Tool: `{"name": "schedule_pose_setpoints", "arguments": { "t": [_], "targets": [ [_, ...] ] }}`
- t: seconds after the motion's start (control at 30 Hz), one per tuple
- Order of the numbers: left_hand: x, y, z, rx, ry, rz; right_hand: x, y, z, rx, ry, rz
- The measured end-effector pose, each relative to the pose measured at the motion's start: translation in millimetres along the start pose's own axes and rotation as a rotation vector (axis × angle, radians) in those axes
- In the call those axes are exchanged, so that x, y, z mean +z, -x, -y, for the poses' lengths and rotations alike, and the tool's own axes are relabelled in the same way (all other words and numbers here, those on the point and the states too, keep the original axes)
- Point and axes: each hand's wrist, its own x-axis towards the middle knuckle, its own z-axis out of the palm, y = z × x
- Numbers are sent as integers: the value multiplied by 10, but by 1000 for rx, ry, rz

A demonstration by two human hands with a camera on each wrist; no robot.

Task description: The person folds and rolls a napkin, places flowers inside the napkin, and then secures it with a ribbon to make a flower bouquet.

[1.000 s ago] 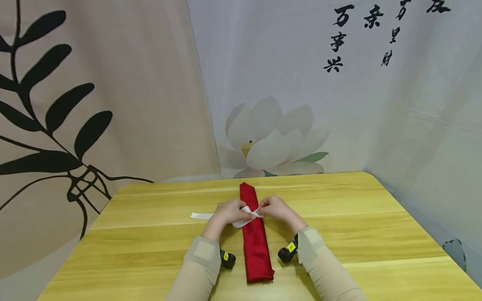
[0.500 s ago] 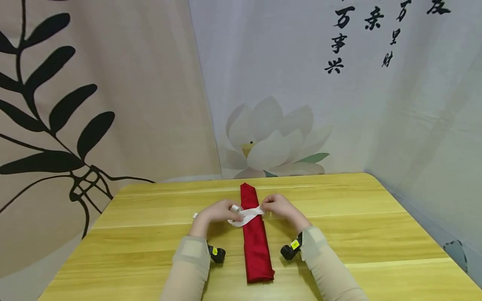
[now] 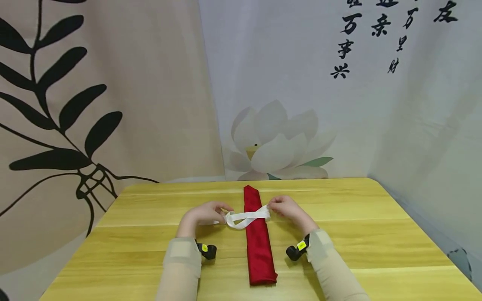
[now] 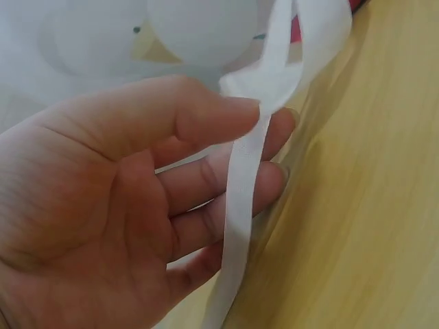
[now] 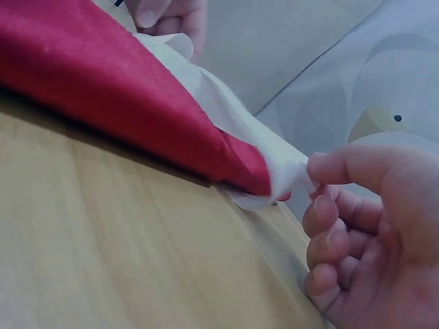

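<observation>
A long red cloth roll [image 3: 260,246] lies lengthwise on the table, its far end pointed. Across it runs a white ribbon [image 3: 244,216], looped loosely around the roll above its middle. My left hand [image 3: 205,214] is left of the roll and holds the ribbon between thumb and fingers; in the left wrist view a ribbon tail [image 4: 239,199] hangs down past the fingers. On the right side, my right hand [image 3: 288,207] pinches the ribbon between thumb and forefinger, its other fingers curled in the right wrist view. The underside of the roll is hidden.
The pale wooden table [image 3: 150,259] reaches back to a cloth backdrop [image 3: 162,104] printed with leaves, a lotus and black characters. A small black camera sits on each wrist, one on the left [image 3: 208,251] and one on the right [image 3: 293,253].
My left hand has moved left, away from the roll, drawing the ribbon into a wider loop. My right hand has shifted slightly right with the ribbon. The head view has tilted a little.
</observation>
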Motion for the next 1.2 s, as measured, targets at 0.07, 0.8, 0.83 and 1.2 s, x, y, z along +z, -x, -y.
{"name": "schedule_pose_setpoints", "arguments": {
  "t": [0.07, 0.8, 0.83, 1.2],
  "targets": [
    [-28, 18, 35, 4, -1, -14, -9, 5, -3, -7, -12, 1],
    [-77, 113, 115, -88, -42, -115, -211, 13, -186, -7, -296, 110],
    [-78, 115, 119, -87, -47, -116, -226, 21, -184, -1, -297, 123],
    [-99, 136, 143, -51, -23, -81, -394, 125, -196, 145, -333, 215]
  ]
}}
